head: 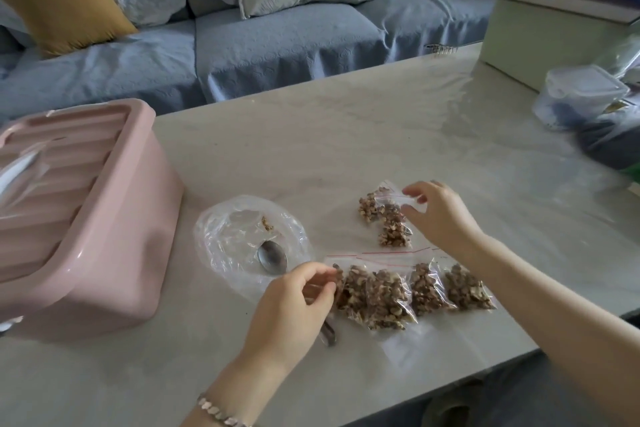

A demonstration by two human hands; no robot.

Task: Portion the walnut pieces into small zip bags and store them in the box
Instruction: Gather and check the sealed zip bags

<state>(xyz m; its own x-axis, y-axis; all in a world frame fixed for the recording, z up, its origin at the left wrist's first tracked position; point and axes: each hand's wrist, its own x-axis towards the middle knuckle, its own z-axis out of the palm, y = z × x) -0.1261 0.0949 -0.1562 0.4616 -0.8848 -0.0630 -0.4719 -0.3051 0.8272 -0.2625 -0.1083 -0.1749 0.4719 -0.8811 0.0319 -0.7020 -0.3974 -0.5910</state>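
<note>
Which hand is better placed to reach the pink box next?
Left, probably. The left hand pinches the leftmost bag of the near row, on the side of the pink box. The right hand pinches the far bag, farther from the box.

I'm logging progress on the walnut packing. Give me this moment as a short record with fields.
near row: several filled zip bags side by side near the table front edge
far bags: two filled, beyond the row
left hand: seems to pinch the row's leftmost bag
right hand: pinches the top of one of the far bags
large clear bag: nearly empty, few crumbs, spoon lying in it
pink box: at left, lid on
</note>
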